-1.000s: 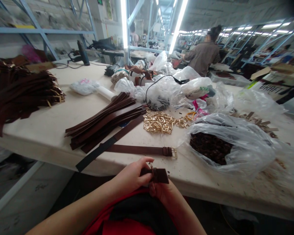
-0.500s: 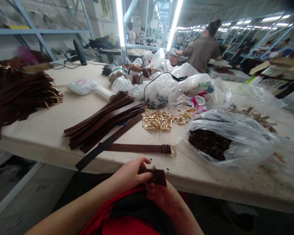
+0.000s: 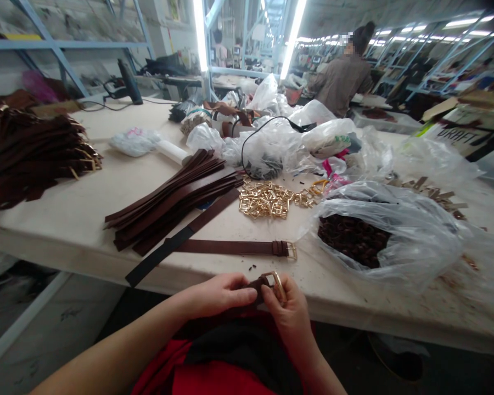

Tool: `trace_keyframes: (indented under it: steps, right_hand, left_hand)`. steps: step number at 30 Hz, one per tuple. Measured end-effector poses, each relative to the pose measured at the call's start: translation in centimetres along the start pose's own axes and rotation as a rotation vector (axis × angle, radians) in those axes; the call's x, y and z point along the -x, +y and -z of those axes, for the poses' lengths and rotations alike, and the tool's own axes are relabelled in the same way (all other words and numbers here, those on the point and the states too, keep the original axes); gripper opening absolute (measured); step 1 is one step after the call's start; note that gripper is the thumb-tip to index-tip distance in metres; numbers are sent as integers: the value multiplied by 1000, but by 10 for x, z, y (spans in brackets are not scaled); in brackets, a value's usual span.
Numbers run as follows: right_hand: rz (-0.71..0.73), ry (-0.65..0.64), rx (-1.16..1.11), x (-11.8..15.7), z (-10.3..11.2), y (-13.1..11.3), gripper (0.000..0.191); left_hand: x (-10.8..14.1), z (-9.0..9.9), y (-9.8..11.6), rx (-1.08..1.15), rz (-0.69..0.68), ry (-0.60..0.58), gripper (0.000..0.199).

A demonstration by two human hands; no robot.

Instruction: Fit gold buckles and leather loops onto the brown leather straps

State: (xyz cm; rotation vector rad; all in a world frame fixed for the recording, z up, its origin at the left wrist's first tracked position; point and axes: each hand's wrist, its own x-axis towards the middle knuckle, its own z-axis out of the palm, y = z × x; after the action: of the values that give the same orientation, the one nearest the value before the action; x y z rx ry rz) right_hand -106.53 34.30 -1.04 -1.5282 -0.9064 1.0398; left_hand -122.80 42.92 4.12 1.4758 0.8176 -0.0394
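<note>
Over my lap, at the table's front edge, both hands are closed on one brown leather belt [image 3: 253,286]. My left hand [image 3: 226,293] pinches the strap, thumb on top. My right hand [image 3: 288,310] grips the end with the gold buckle [image 3: 276,282], its thumb against the leather beside the frame. The rest of this strap is mostly hidden by the hands. Just beyond lies a second brown belt [image 3: 230,247] with its gold buckle [image 3: 292,250] to the right. A dark strap [image 3: 160,255] crosses its left end.
A stack of brown straps [image 3: 168,203], a pile of gold buckles [image 3: 267,198] and a plastic bag [image 3: 420,236] of small brown loops lie on the table [image 3: 127,164]. More straps [image 3: 28,153] are heaped at left. Clear bags [image 3: 271,145] fill the back; a person [image 3: 343,77] stands beyond.
The belt's end has turned, and its gold buckle now shows upright. My right hand has come up from beneath the strap to grip beside the buckle.
</note>
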Motion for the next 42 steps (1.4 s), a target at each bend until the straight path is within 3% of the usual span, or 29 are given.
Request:
trace_keyframes:
  steps: [2,4,8,10,12,14,17,19,27,36,42]
  right_hand:
    - [27,22,31,0,-1,0,29]
    - [-41,0,-119,1,-3,-3,27]
    - [-254,-181,-625,3,-13,-4,34]
    - [-315,-283,-732,4,-17,-1,44]
    - [-288,-333,-657,3,-17,3,45]
    - [-166,-296,-438,3,-14,5,36]
    - [3,-208,-130,0,-8,2,21]
    - [35,-165,-73,-1,-5,-1,18]
    - [-83,-67,-152,-1,-10,5,19]
    - [-154,-109,-218,3,-6,12,20]
    - [-268,-89,-390,3,-10,24,19]
  left_hand:
    - [-3,-4,-3,52,23,32,37]
    - [-5,-6,-6,210,43,-10,33]
    - [-8,-10,-9,496,10,-81,27]
    - [-9,-11,-9,526,-20,-87,24]
    - [-9,-13,-8,547,-57,-129,30]
    - [-10,-14,-8,550,-86,-156,39]
    - [-10,-14,-11,499,-33,-118,36]
    - [-10,-13,-13,482,28,-107,34]
    - [-12,-13,-15,536,89,-101,32]
    - [-24,-21,-21,574,123,-60,21]
    - [-27,-16,-31,585,137,-51,19]
